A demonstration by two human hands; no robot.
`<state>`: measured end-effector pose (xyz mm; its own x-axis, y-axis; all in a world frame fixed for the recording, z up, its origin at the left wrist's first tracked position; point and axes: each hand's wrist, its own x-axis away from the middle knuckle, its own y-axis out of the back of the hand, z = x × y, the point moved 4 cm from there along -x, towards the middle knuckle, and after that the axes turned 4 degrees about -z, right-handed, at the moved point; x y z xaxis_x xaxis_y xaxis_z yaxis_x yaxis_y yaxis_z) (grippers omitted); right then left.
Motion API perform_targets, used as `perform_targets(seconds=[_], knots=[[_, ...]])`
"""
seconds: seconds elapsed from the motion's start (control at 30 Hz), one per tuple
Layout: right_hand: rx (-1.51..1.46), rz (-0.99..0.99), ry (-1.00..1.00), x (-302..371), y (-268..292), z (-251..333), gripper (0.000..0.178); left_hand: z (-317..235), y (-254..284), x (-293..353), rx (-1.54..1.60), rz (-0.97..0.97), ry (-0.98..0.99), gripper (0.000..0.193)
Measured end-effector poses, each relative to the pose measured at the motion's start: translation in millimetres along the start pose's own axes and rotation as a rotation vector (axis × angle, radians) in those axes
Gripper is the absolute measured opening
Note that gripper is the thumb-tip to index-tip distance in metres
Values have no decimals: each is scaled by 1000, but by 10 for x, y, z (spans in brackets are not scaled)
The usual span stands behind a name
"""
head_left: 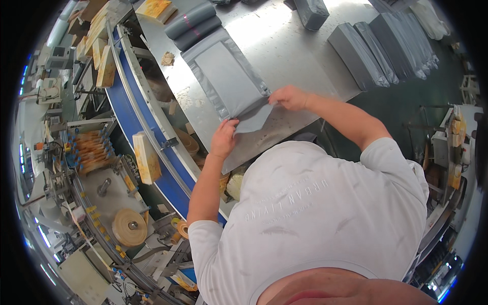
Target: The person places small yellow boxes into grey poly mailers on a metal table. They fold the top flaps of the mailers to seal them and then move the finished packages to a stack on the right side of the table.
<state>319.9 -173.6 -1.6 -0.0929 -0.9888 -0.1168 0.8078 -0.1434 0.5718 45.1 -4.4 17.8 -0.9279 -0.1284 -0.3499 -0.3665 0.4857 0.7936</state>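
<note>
A grey plastic bag (pixel 226 73) lies on the metal table (pixel 305 66), pulled around a flat, block-shaped load that I cannot see inside. Its loose end, a smooth flap (pixel 254 120), faces me at the table's near edge. At the left corner of that end, my left hand (pixel 223 138) is closed with its fingers pinching the plastic. My right hand (pixel 290 97) pinches the right corner, thumb and fingers together. Between the two hands the flap is spread out. Wrinkled plastic runs along both long sides of the load.
Two dark grey rolls (pixel 190 26) lie just beyond the bag. Several filled grey bags (pixel 361 53) stand at the right side of the table, and another grey pack (pixel 311 12) is at the back. A blue conveyor belt (pixel 133 119) runs along the left, with a yellow-white block (pixel 146 158) beside it.
</note>
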Motion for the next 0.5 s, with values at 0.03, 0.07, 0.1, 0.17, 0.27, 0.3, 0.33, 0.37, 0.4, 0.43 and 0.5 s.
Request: perform_targets(seconds=[0.03, 0.07, 0.1, 0.17, 0.27, 0.3, 0.33, 0.37, 0.4, 0.43, 0.5], knots=[[-152, -86, -253, 28, -10, -83, 14, 109, -44, -48, 105, -65, 318, 11], [-214, -174, -391, -7, 7, -158, 16, 208, -150, -112, 210, -127, 633, 11], [-274, -271, -531, -67, 25, -221, 18, 314, -234, -187, 318, -182, 940, 12], [-315, -343, -718, -359, -97, -185, 22, 712, -473, -31, 680, -378, 1174, 17], [-193, -508, -816, -520, -464, -384, 32, 767, -661, 74, 361, -552, 1260, 20], [-135, -671, -737, -494, -490, -372, 36, 693, -679, -51, 112, -571, 1207, 20], [-79, -828, -652, -473, -462, -282, 41, 647, -733, -101, 286, -692, 1108, 21], [-200, -764, -590, -478, -466, -247, 55, 572, -758, -87, 460, -807, 1002, 25], [-84, -691, -449, -535, -472, -298, 62, 501, -742, -248, 651, -900, 861, 32], [44, -611, -325, -565, -511, -367, 68, 416, -779, -416, 679, -807, 879, 41], [127, -606, -492, -487, -701, -213, 78, 141, -985, -384, 727, -632, 972, 62]])
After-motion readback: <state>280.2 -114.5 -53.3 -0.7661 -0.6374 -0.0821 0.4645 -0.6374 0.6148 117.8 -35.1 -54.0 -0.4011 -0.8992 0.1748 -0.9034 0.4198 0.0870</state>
